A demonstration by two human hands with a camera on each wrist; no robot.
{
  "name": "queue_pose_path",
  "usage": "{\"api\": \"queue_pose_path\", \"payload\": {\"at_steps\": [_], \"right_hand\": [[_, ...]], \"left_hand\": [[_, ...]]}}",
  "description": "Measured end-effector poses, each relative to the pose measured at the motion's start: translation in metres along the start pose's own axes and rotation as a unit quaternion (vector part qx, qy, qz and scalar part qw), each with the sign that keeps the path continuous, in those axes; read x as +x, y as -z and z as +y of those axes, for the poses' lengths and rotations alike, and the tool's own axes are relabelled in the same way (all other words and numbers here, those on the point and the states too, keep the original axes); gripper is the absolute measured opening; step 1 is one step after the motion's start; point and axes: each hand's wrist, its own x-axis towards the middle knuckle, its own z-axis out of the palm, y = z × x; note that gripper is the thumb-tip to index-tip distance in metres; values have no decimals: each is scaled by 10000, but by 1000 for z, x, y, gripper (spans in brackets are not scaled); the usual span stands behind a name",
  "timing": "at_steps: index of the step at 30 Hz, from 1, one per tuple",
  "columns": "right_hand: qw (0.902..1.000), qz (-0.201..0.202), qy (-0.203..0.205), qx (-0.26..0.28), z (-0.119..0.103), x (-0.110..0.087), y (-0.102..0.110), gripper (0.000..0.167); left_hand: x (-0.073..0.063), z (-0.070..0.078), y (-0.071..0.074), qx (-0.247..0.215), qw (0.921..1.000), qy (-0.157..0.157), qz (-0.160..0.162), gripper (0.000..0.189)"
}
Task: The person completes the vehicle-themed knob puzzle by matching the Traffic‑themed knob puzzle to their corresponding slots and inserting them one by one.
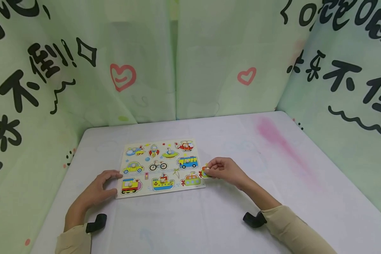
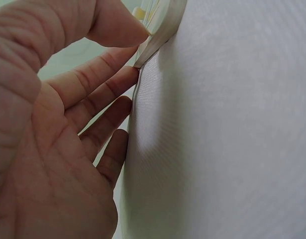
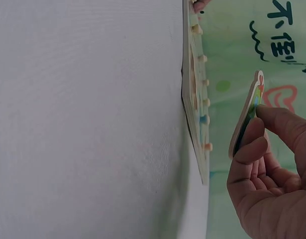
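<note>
A wooden vehicle puzzle board (image 1: 147,187) lies flat on the table, its picture pieces carrying small knobs. My left hand (image 1: 98,187) is at the board's left side, fingers loosely extended; in the left wrist view its thumb tip touches the board's corner (image 2: 165,30). Just off the board's right edge, my right hand (image 1: 223,171) pinches a green and yellow submarine puzzle piece (image 1: 204,173) with a red propeller. The right wrist view shows that piece (image 3: 247,117) edge-on between thumb and fingers, raised off the table. A submarine picture (image 1: 191,180) without a visible knob is at the board's lower right.
The white-covered table (image 1: 165,225) has a pink stain (image 1: 276,137) toward the back right. Pale green curtains (image 1: 209,46) with black lettering and hearts enclose its back and sides. A black strap end (image 1: 254,219) sticks out by the right sleeve, another (image 1: 96,223) by the left.
</note>
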Motion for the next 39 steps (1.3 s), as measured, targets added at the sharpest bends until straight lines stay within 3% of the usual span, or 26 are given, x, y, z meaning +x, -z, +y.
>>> {"api": "queue_pose_path", "payload": {"at_steps": [7, 16, 27, 39], "right_hand": [[9995, -197, 220, -79, -2, 8, -14, 24], [9936, -336, 618, -885, -6, 19, -29, 17], [9788, -319, 534, -1953, -13, 27, -43, 16], [9703, -387, 535, -2327, -19, 31, -51, 15]], "left_hand": [[-1, -1, 0, 8, 10000, -23, -2, 48], [0, -3, 0, 8, 10000, -98, -10, 48], [0, -2, 0, 64, 9999, -100, 17, 47], [1, -4, -1, 13, 10000, -85, -2, 47]]}}
